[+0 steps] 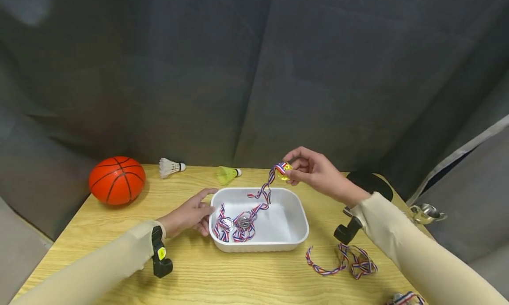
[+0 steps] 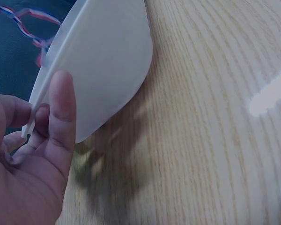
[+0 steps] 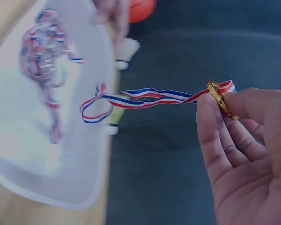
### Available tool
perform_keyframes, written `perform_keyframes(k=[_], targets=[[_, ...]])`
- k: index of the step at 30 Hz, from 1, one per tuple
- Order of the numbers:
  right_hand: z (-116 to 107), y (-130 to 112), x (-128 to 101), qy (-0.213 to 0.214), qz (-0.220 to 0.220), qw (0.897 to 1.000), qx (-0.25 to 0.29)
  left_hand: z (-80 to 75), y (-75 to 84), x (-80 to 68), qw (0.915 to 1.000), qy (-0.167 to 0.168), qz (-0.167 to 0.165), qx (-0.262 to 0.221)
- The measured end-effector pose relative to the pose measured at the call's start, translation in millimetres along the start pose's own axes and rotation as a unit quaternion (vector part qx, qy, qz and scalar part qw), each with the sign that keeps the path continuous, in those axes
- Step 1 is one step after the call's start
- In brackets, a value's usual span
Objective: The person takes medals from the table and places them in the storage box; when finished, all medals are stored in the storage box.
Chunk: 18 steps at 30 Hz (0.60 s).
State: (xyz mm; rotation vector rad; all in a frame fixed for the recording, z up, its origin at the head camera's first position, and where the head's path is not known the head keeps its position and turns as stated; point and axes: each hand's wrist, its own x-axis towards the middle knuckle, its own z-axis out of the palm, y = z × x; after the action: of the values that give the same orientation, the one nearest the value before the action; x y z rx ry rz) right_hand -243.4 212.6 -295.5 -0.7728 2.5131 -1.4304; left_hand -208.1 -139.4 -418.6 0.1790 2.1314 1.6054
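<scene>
Between thumb and fingers, my right hand point(image 1: 316, 170) pinches a gold medal point(image 1: 284, 171) above the tub's far right side. Its red, white and blue ribbon point(image 3: 150, 96) dangles from it toward the white plastic tub point(image 1: 274, 245). My left hand point(image 1: 192, 213) grips the tub's left rim, thumb and fingers on either side of the wall in the left wrist view. Inside the tub, on the left, lie silver medals point(image 1: 244, 222) with tangled striped ribbons.
An orange basketball point(image 1: 117, 180) sits at the back left. Beside it lie a white shuttlecock point(image 1: 170, 167) and a yellow shuttlecock point(image 1: 227, 174). On the right are a striped ribbon point(image 1: 362, 263), another ribboned medal point(image 1: 405, 299), a silver trophy cup point(image 1: 426, 213) and a black round object point(image 1: 370, 184).
</scene>
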Motion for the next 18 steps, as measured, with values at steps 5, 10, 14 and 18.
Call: perform_keyframes(k=[5, 10, 14, 18], targets=[[24.0, 23.1, 11.4, -0.045, 0.041, 0.998, 0.003, -1.4, 0.2, -1.3, 1.0000, 0.001, 0.004, -0.002], [44.4, 49.5, 20.5, -0.087, 0.080, 0.993, 0.008, -2.2, -0.1, -1.7, 1.0000, 0.003, 0.006, -0.005], [57.5, 64.0, 25.0, -0.111, 0.113, 0.987, 0.002, -1.4, -0.9, -1.5, 1.0000, 0.002, 0.004, -0.004], [70.9, 74.1, 27.9, -0.152, 0.145, 0.978, -0.004, -1.2, -1.8, -2.5, 1.0000, 0.004, -0.001, -0.001]])
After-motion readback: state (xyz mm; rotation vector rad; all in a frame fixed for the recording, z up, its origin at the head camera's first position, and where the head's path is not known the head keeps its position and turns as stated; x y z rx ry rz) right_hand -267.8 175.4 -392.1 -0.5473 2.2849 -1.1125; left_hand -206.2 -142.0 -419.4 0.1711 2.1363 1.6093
